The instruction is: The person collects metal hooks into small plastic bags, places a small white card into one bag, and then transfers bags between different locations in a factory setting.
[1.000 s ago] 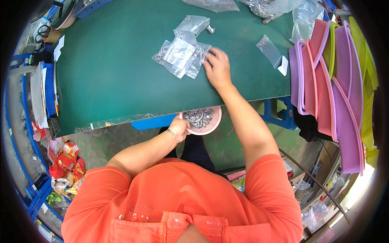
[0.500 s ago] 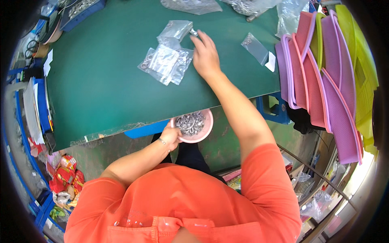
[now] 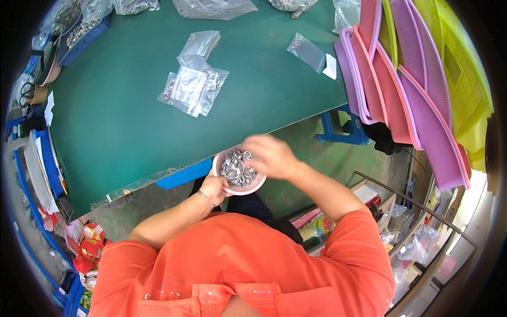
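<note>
My left hand point(image 3: 213, 190) grips the rim of a round pink bowl point(image 3: 257, 185) just off the table's front edge. Small shiny metal parts point(image 3: 235, 168), ring- or clamp-like, fill the bowl. Over its right side is my right hand point(image 3: 273, 157), blurred by motion, its fingertips at the metal parts; whether they hold any is hidden. On the green table point(image 3: 127, 111), clear zip bags point(image 3: 191, 87) with metal rings inside lie overlapped in a small pile. Farther right lies another clear bag point(image 3: 307, 52) with a few small parts, beside a white paper slip point(image 3: 330, 66).
Pink, purple and yellow-green plastic baskets point(image 3: 388, 79) lean stacked at the table's right end. Larger clear bags point(image 3: 214, 6) lie along the far edge. A blue tray point(image 3: 82, 42) of metal parts stands far left, with folders point(image 3: 47, 164) below it. A blue stool point(image 3: 346, 127) stands under the table.
My right hand has come back from beside the bag pile to the bowl. My left hand still holds the bowl. The whole view has shifted slightly.
</note>
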Demonstrator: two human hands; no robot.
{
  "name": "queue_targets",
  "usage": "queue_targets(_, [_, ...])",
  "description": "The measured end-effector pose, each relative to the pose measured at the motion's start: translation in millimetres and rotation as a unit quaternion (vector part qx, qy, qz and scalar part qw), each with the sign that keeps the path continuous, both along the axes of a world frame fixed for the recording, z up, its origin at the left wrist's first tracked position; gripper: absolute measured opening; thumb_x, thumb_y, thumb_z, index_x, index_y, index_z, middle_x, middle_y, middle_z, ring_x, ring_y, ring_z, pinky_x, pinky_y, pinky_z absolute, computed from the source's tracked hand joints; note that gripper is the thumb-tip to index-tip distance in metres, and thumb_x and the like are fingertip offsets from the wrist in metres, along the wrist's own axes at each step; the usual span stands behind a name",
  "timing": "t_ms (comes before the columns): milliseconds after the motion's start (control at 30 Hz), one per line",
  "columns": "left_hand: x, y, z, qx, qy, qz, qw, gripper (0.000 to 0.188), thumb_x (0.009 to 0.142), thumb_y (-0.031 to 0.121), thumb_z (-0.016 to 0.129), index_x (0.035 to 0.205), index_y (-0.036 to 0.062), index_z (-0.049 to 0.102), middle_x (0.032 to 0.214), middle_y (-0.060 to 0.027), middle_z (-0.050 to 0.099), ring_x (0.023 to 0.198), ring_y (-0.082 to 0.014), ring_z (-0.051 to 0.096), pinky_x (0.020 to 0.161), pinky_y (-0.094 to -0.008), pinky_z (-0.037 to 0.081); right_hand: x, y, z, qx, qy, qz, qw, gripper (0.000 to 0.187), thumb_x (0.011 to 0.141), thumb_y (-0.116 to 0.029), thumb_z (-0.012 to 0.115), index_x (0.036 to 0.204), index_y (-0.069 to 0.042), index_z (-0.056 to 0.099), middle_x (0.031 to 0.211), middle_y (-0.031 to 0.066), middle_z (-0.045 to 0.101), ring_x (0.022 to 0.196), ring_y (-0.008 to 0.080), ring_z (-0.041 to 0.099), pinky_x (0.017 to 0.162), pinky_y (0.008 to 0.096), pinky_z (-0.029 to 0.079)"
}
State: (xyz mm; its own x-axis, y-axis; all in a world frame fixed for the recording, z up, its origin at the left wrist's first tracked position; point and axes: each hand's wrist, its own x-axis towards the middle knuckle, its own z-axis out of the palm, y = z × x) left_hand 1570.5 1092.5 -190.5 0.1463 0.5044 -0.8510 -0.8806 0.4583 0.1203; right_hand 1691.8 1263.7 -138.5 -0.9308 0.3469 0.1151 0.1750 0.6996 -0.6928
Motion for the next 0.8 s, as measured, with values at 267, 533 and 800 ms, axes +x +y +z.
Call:
queue_targets(267, [9.7, -18.4, 18.0, -0.02, 0.037, -0.068, 0.997, 0.077, 0.061, -0.02, 0.031, 0.13, 0.0158, 0.033, 0.12, -0.0115, 0.045, 0.089, -0.032, 0.057, 0.046, -0.0369, 0.051, 24.4, 220.5, -58.2, 0.198, -0.107, -0.544, 0.808, 0.035, 0.077, -0.017, 0.059, 0.102, 0.006, 0.05, 0.103, 0.0234, 0.054, 0.098, 0.039, 0.05, 0.086, 0.0437, 0.04])
queue_targets(533, [-3.7, 43.4, 85.4, 0.082, 0.077, -0.058, 0.992, 0.075, 0.061, -0.018, 0.036, 0.13, 0.0129, 0.035, 0.116, -0.0102, 0.049, 0.099, -0.0286, 0.055, 0.067, -0.0432, 0.054, 53.1, 186.1, -50.7, 0.017, 0.137, -0.526, 0.839, 0.01, 0.078, -0.005, 0.054, 0.084, 0.001, 0.058, 0.083, 0.0136, 0.062, 0.078, 0.023, 0.062, 0.072, 0.0313, 0.047])
queue_targets(800, [-22.4, 170.5, 65.8, 0.146, 0.207, 0.066, 0.965, 0.062, 0.072, -0.012, 0.042, 0.128, 0.0098, 0.03, 0.116, -0.0142, 0.047, 0.095, -0.0306, 0.056, 0.08, -0.048, 0.051, 34.5, 201.4, -15.7, -0.004, -0.074, -0.543, 0.836, 0.039, 0.075, -0.034, 0.058, 0.086, 0.003, 0.063, 0.083, 0.0225, 0.063, 0.084, 0.033, 0.062, 0.077, 0.0373, 0.046])
